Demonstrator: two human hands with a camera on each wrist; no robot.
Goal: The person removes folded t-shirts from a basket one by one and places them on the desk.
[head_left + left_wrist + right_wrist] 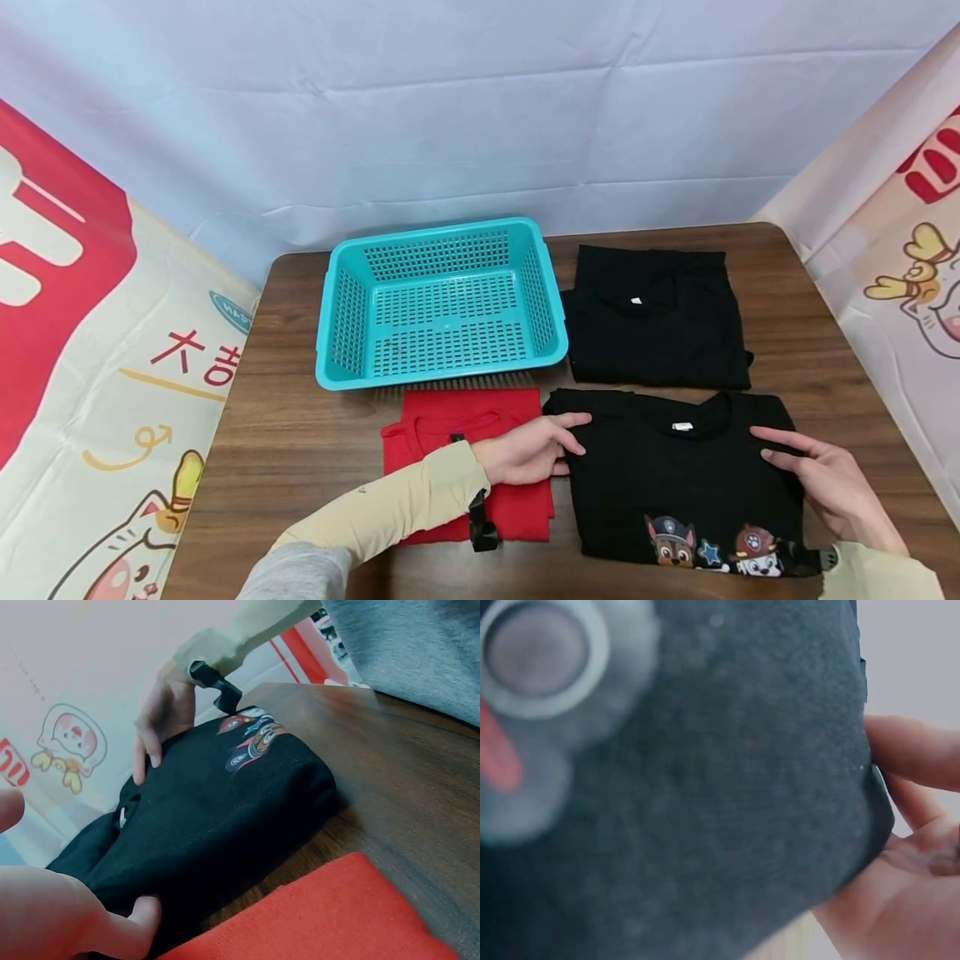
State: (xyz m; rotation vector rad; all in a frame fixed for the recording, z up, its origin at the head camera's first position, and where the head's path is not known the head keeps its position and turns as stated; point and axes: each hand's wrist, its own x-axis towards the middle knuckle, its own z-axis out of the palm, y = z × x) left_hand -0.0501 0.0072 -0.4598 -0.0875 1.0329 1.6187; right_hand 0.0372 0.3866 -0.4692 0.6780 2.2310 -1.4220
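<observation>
A folded black T-shirt (693,475) with cartoon dogs printed along its near edge lies at the front right of the table. My left hand (528,450) is at its left edge, fingers spread, with the fingertips on the cloth. In the left wrist view, a digit (142,922) touches the shirt's side. At the opposite edge, my right hand (836,483) rests straight fingers on the top of the shirt. The right wrist view shows this hand (907,855) beside the cloth's edge, partly hidden by it. A folded red T-shirt (517,508) lies under my left forearm.
A turquoise plastic basket (442,379) stands at the back left, with nothing in it. Another folded black shirt (660,333) lies beside it at the back right. Pale cloth curtains (465,125) surround the wooden table (285,433).
</observation>
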